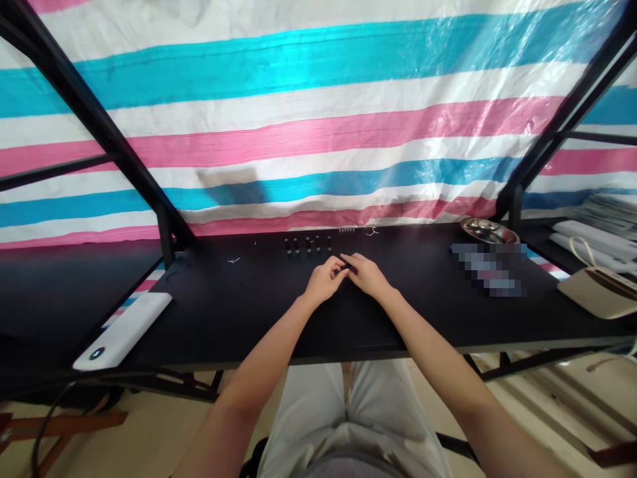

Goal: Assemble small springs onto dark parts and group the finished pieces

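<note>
My left hand [323,280] and my right hand [369,275] meet over the middle of the black table [223,318]. Both are closed, thumbs and fingertips pinched toward each other. Whatever lies between the fingertips is dark and too small to name. Just beyond my left hand stand several small dark cylinders with pale ends [308,245], in a loose row. Behind them, near the table's back edge, is a short row of tiny silvery pieces [347,230]. Some thin white strips [371,231] lie to the right of that row.
Another white scrap [233,260] lies left on the table. A long white device [124,332] sits at the left edge. A metal dish [490,231] and a blurred patch [490,269] are at right, beside a beige box [594,292]. A striped sheet [318,146] hangs behind.
</note>
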A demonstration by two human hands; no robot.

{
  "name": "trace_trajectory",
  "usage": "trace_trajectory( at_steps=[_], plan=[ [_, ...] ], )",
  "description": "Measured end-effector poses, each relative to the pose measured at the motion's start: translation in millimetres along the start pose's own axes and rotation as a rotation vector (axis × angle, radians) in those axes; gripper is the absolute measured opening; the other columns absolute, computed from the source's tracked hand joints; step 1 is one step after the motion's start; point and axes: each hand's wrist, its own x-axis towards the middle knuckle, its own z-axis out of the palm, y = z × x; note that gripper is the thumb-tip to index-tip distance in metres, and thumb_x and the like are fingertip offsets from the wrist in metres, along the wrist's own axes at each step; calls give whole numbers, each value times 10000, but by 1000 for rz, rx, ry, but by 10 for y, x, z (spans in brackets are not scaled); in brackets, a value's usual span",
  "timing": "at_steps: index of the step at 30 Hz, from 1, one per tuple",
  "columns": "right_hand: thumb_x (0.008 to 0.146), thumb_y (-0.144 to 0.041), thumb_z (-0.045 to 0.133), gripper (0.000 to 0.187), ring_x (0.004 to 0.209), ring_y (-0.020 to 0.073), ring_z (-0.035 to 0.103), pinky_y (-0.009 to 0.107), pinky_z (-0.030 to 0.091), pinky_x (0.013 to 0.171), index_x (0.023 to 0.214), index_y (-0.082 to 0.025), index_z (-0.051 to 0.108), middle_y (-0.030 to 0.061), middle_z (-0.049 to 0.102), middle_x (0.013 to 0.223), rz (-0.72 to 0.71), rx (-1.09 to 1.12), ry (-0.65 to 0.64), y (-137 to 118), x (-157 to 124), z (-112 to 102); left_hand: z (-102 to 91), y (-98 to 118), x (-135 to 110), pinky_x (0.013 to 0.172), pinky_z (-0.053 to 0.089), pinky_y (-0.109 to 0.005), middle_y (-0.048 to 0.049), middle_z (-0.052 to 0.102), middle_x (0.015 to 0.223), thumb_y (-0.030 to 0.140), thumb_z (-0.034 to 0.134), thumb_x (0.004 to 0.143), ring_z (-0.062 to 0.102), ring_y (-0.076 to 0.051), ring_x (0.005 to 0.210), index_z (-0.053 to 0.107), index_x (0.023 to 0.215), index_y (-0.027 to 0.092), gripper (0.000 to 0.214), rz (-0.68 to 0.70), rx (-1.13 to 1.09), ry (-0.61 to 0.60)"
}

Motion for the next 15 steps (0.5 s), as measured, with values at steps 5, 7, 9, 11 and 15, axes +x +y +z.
trace_trajectory(
  at_steps=[5, 7, 9, 11, 15],
  plan=[
    [837, -206, 470, 359, 730, 136, 566, 272, 480, 710, 1183, -179, 562, 66, 592, 900, -70, 31, 24, -45, -17, -38, -17, 26, 2, 456, 385, -181, 34, 618, 657, 355, 516, 807, 475, -52, 410, 493, 869, 184, 183, -28, -50, 13],
    [844, -238, 470, 342, 711, 133, 563, 268, 479, 698, 1165, -174, 571, 65, 597, 883, -87, 44, 31, -46, -25, -39, -34, 51, 3, 449, 384, -183, 28, 629, 667, 352, 508, 812, 475, -51, 396, 482, 861, 181, 179, -33, -85, 11],
    [848, -250, 465, 331, 694, 130, 560, 266, 479, 686, 1150, -176, 577, 62, 602, 870, -94, 55, 33, -43, -31, -32, -47, 74, 1, 443, 383, -183, 30, 629, 660, 340, 509, 811, 478, -52, 387, 475, 854, 181, 169, -38, -108, 7],
    [850, -251, 462, 323, 694, 131, 562, 268, 479, 684, 1142, -176, 579, 62, 606, 865, -98, 62, 36, -44, -35, -26, -51, 89, -1, 439, 381, -182, 34, 623, 646, 334, 518, 804, 480, -53, 385, 476, 846, 181, 164, -48, -112, 7],
    [862, -236, 438, 284, 752, 145, 576, 280, 478, 716, 1087, -169, 598, 73, 613, 879, -116, 92, 32, -55, -38, -29, -44, 95, -2, 446, 378, -181, 33, 634, 656, 352, 530, 798, 482, -55, 403, 486, 848, 185, 180, -55, -86, 6]
  ],
)
